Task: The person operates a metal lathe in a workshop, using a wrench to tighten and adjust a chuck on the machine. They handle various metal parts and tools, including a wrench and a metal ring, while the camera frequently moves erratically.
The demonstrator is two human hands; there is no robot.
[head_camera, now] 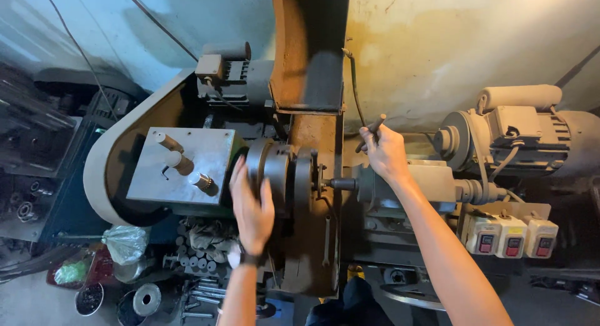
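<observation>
The left hand [252, 208] lies flat, fingers spread, on the big round metal chuck [275, 170] in the middle of the gray machine [400, 182]. The right hand [385, 152] is closed around a thin dark lever [372, 130], just right of the chuck. Three switch boxes [512, 236] sit at the far right.

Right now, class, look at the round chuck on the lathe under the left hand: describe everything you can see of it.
The chuck is a thick, dark grey metal drum, dull and worn, made of stacked round sections seen edge-on. It sits at the middle of the lathe, right of a flat steel plate with three knobbed levers. Its axis lies level, pointing at a short dark spindle to its right. The left hand lies flat on its rim, fingers spread upward. The right hand is apart from it, gripping a thin lever.
</observation>
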